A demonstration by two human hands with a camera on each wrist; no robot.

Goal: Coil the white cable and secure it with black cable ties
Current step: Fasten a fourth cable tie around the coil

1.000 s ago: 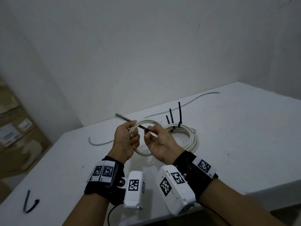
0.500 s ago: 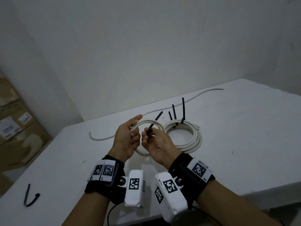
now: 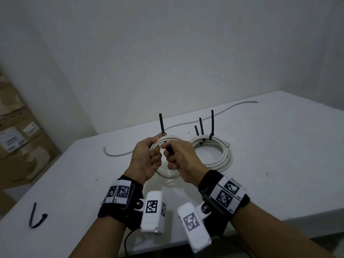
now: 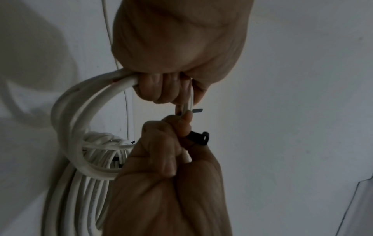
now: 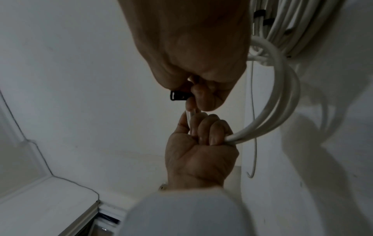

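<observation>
Two hands meet over the middle of the white table in the head view. The left hand is fisted round a small white cable coil lifted off the surface; the right hand pinches a black cable tie whose tail stands up behind the loops. A larger tied coil lies towards the far edge, and a spare tie sits near the left front corner.

From the left wrist, the tie's head pokes out of the right fingers, with the tip not yet through it. If the left grip slackens, I judge the loops will spring apart.

From the right wrist, the head is barely held. A slip there could drop the tie, or cinch it round only some strands.
</observation>
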